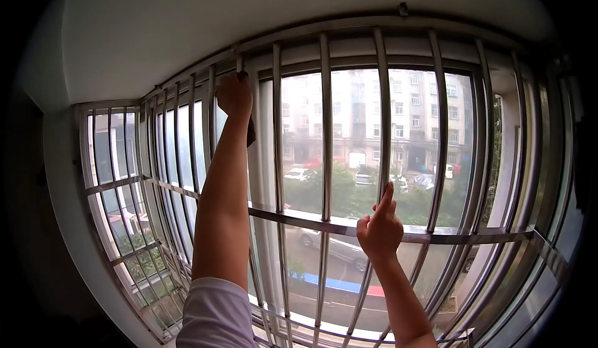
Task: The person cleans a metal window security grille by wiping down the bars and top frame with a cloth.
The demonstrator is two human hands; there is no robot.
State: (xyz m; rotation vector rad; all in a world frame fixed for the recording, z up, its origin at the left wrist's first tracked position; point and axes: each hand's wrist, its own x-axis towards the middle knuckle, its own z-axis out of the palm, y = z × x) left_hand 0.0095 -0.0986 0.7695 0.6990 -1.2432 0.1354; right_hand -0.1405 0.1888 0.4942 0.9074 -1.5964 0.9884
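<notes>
My left hand [235, 96] is raised high, closed around a vertical metal bar near the top of the window grille. A dark cloth [251, 131] hangs from under that hand along my wrist; part of it is hidden by the fingers. Lower and to the right, my right hand [380, 228] grips another vertical bar [382, 117] just where it meets the flat horizontal rail [473, 236]. One finger of the right hand points up along the bar.
The barred grille wraps around to a left side section [112, 183]. Behind it stand sliding window frames [266, 155] and glass. Outside are an apartment building [355, 108], trees and parked cars. A ceiling [187, 24] lies close above the bars.
</notes>
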